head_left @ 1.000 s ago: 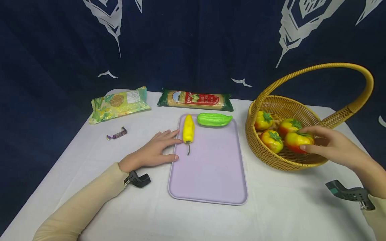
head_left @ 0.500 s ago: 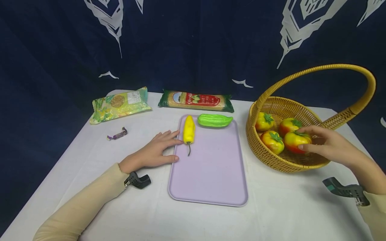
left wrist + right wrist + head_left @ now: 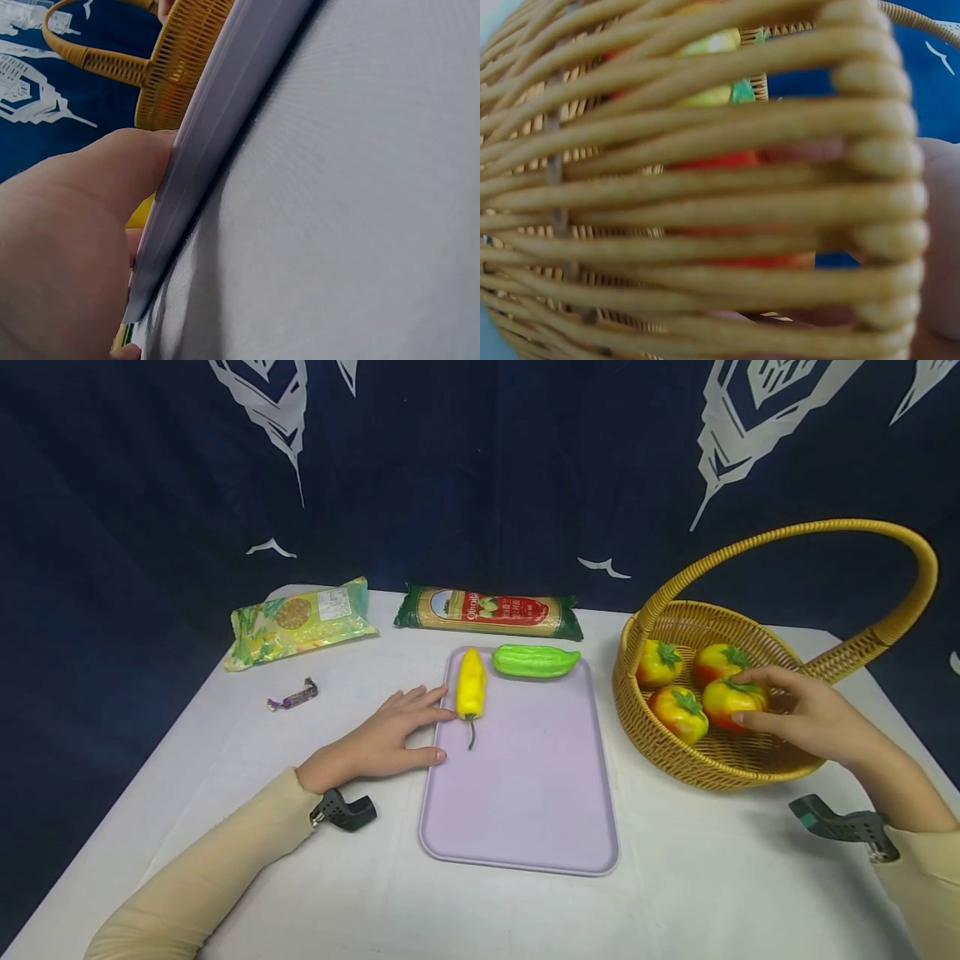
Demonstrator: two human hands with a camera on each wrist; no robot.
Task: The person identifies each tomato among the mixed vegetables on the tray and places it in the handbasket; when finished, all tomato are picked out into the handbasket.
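Note:
My right hand (image 3: 817, 714) reaches over the right rim of the wicker basket (image 3: 675, 758) and holds a yellow-red tomato (image 3: 722, 702) with a green leafy top, thumb on its near side and fingers over the top. Several similar tomatoes (image 3: 678, 712) lie beside it in the basket. In the right wrist view the basket's weave (image 3: 705, 206) hides most of the held tomato. My left hand (image 3: 390, 735) rests with spread fingers on the left edge of a lilac tray (image 3: 525, 802). On the tray lie a yellow pepper (image 3: 470, 685), near those fingertips, and a green pepper (image 3: 536, 661).
Behind the tray lies a pack of spaghetti (image 3: 487, 612). A green-yellow food packet (image 3: 300, 622) and a small purple wrapped candy (image 3: 294, 695) are at the left. The basket's tall handle (image 3: 795, 527) arches above it. A dark blue curtain (image 3: 480, 485) hangs behind the table.
My right hand has shifted a little left and away from me inside the basket, and the held tomato has moved slightly with it. The left hand stays put on the tray edge.

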